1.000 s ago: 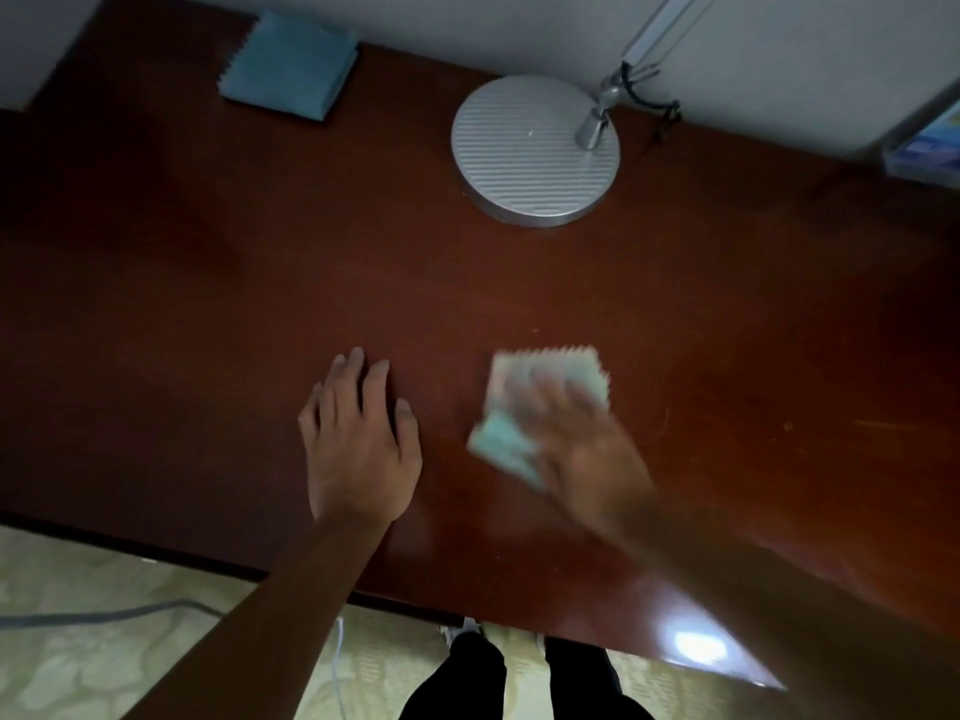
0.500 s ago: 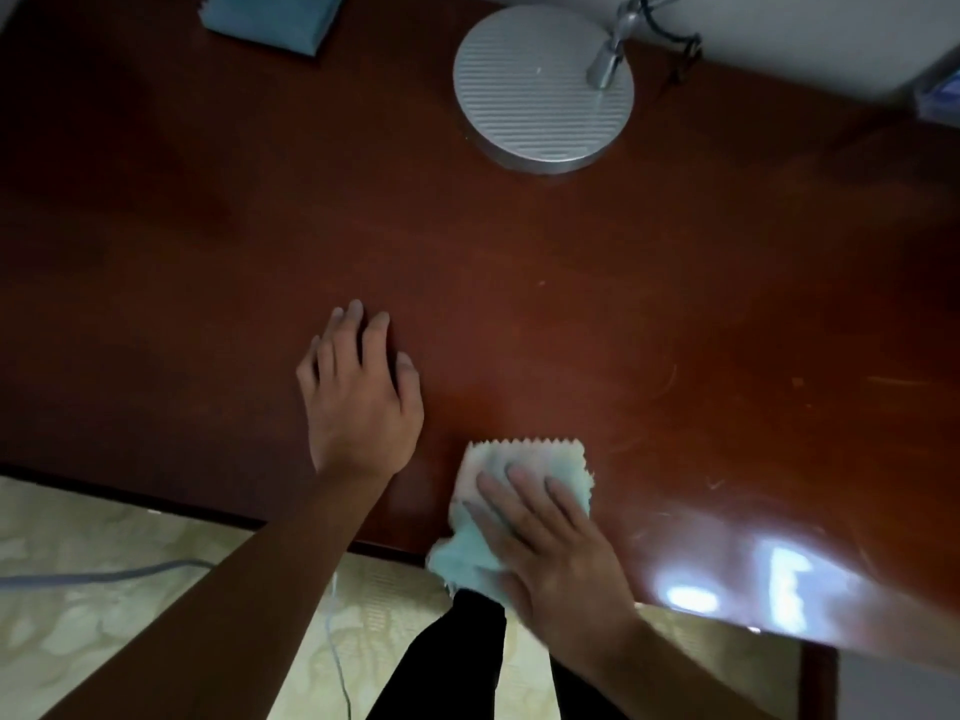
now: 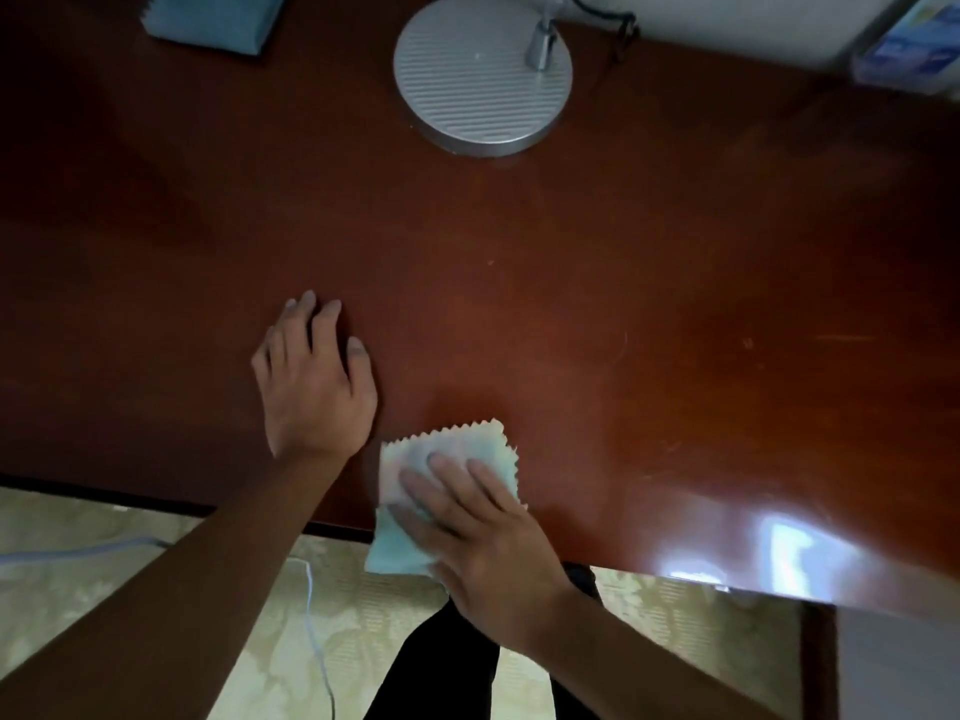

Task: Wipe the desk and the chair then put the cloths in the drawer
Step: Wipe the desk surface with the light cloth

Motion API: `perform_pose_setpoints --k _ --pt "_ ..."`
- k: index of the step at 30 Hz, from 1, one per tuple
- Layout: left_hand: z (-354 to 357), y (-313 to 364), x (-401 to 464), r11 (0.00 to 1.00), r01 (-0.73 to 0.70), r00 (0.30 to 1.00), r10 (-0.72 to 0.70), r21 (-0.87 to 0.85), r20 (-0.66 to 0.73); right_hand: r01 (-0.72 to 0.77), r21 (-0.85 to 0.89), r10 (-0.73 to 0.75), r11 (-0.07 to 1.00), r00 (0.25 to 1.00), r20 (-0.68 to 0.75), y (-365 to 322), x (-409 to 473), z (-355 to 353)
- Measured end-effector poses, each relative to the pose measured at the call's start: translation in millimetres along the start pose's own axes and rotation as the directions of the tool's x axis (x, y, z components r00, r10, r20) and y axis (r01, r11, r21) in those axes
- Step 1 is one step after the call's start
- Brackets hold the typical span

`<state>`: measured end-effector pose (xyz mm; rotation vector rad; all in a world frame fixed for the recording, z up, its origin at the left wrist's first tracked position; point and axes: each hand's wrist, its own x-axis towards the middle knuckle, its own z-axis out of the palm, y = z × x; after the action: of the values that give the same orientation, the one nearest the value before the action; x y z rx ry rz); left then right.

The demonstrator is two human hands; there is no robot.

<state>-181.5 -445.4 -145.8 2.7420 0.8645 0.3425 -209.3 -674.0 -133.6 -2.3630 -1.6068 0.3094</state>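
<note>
Two cloths show on the dark red wooden desk (image 3: pixel 597 283). At about eleven o'clock, by the far edge, lies a folded blue cloth (image 3: pixel 215 18), well apart from both hands. Toward seven o'clock the left hand (image 3: pixel 314 384) rests palm down on the desktop, fingers straight and close together, holding nothing. Just beside it, at six o'clock, the right hand (image 3: pixel 480 532) presses flat with straight fingers on a pale cloth (image 3: pixel 447 462) with zigzag edges; the cloth lies at the near edge, its lower part hanging over it. At twelve o'clock stands a round silver lamp base (image 3: pixel 480 75), far from the hands.
</note>
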Motion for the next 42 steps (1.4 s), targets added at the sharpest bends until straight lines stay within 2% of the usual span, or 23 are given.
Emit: perform_pose_setpoints --k 2,4,7,11,14,17,21,25,26,28,31,33,34,36,39,42 --pt "-1 -1 2 1.0 0.005 1.0 -0.005 -0.025 0.001 -0.034 0.029 0.036 0.999 0.997 -0.067 18 16 -7" --pt "-2 0 1 0.998 0.008 1.0 -0.007 -0.063 0.02 -0.193 0.038 0.196 0.98 0.975 -0.1 38 47 -22" --pt "-6 2 2 0.993 0.039 0.999 -0.035 -0.113 0.037 -0.311 -0.016 0.31 0.95 0.949 -0.054 52 89 -28" --pt "-11 38 -5 0.976 0.081 0.994 -0.094 -0.201 -0.053 -0.388 -0.058 0.388 0.92 0.922 -0.005 34 83 -9" --pt "-6 91 -25 0.945 -0.089 0.996 0.088 -0.316 -0.017 -0.373 -0.064 0.376 0.926 0.925 0.046 29 48 -8" --pt "7 139 -45 0.897 -0.26 0.952 0.3 -0.357 0.062 -0.451 -0.133 0.452 0.882 0.892 -0.028 48 4 -21" --pt "29 200 -74 0.85 -0.374 0.898 0.432 -0.371 0.085 -0.556 -0.126 0.552 0.821 0.831 -0.068 74 -59 -27" --pt "52 287 -113 0.752 -0.472 0.821 0.566 -0.46 0.083 -0.653 -0.002 0.646 0.757 0.749 -0.149 114 -141 -37" --pt "58 315 -127 0.724 -0.503 0.787 0.61 -0.472 0.096 -0.674 0.039 0.669 0.738 0.722 -0.179 126 -170 -41" --pt "67 377 -162 0.663 -0.569 0.698 0.702 -0.486 0.142 -0.743 0.147 0.752 0.653 0.612 -0.244 150 -234 -50" --pt "73 452 -211 0.535 -0.64 0.533 0.826 -0.552 0.184 -0.88 0.218 0.894 0.421 0.363 -0.262 190 -328 -66" --pt "73 482 -226 0.522 -0.618 0.534 0.828 -0.587 0.174 -0.936 0.224 0.949 0.272 0.222 -0.224 217 -368 -82" --pt "71 488 -224 0.539 -0.595 0.565 0.808 -0.596 0.166 -0.949 0.198 0.954 0.247 0.202 -0.22 229 -375 -88" --pt "70 481 -207 0.581 -0.573 0.626 0.766 -0.578 0.149 -0.955 0.128 0.942 0.269 0.232 -0.244 240 -363 -93" --pt "69 436 -159 0.684 -0.559 0.704 0.69 -0.468 0.167 -0.896 0.119 0.873 0.427 0.375 -0.311 229 -304 -81" --pt "62 375 -114 0.812 -0.471 0.822 0.546 -0.346 0.161 -0.798 0.1 0.786 0.594 0.55 -0.28 202 -224 -69"
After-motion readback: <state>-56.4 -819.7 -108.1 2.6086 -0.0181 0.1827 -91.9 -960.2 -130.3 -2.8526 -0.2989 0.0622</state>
